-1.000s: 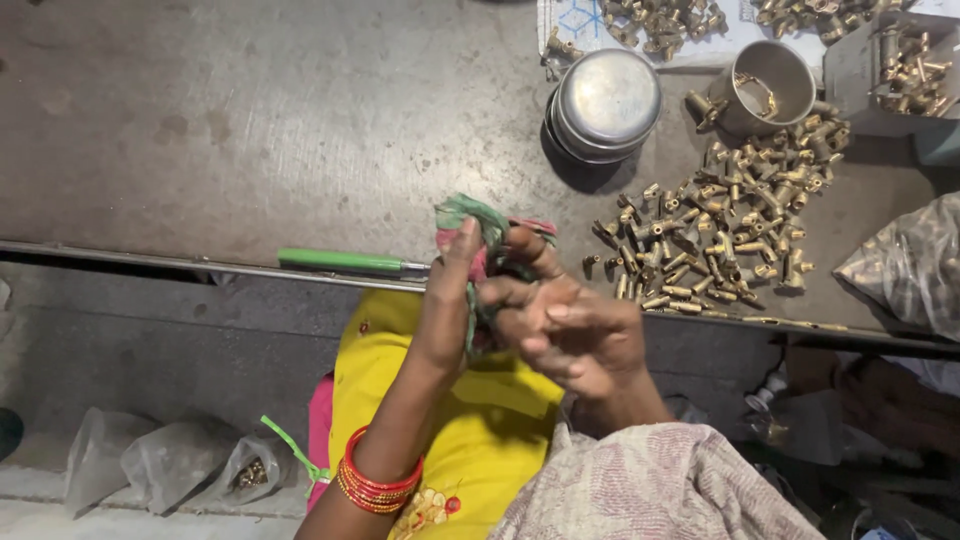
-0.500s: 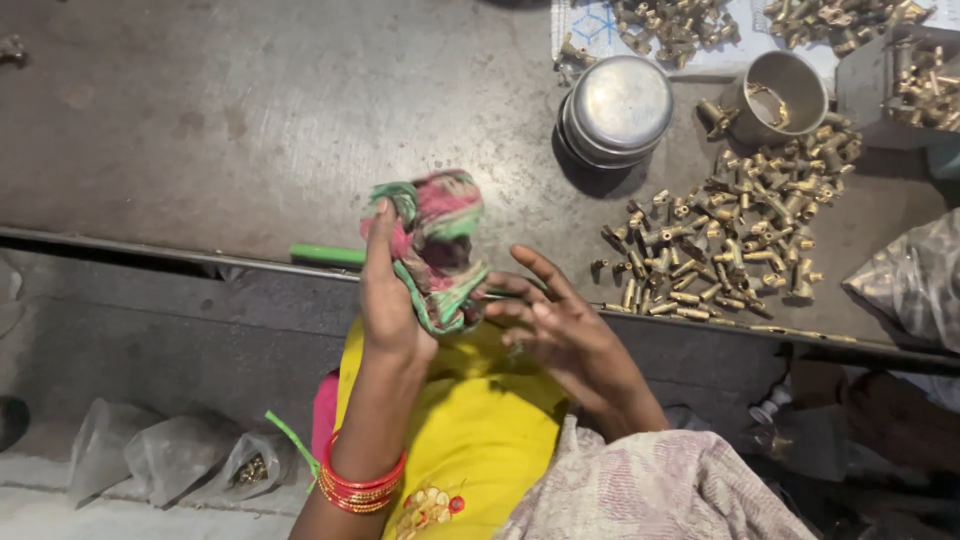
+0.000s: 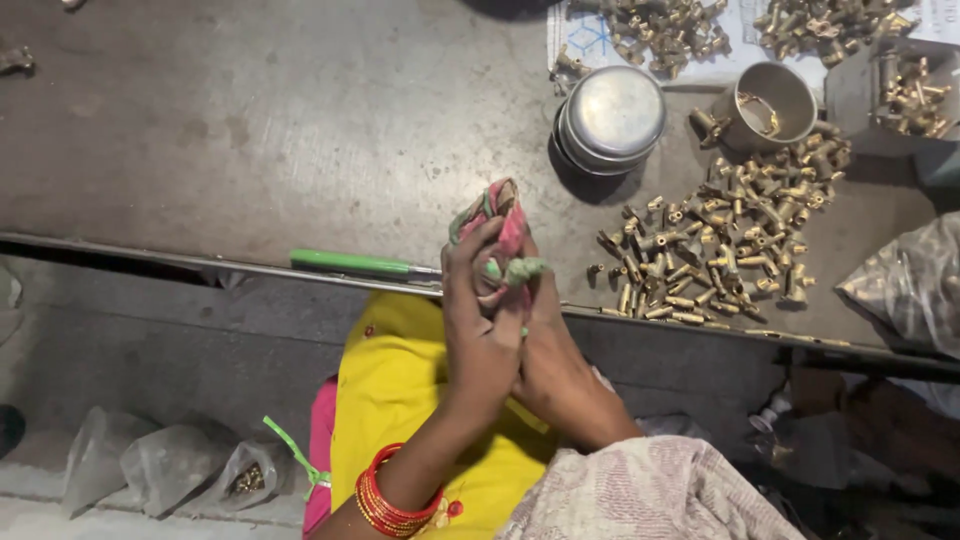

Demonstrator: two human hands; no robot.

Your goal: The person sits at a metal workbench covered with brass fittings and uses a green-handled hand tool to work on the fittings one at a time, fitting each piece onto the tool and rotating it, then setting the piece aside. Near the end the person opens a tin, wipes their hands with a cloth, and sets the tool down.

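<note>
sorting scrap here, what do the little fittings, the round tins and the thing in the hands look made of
Small fittings: probably brass, dull yellow-gold with a metallic glint. Round tins: likely steel or aluminium, grey and softly reflective. The bundle pressed between the left hand and right hand: woven cloth, pink and green, creased and matte.

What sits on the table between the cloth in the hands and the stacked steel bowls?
Nothing: in the head view, the grey tabletop is bare between the pink and green cloth and the stacked steel bowls; the brass fittings lie off to the right.
</note>
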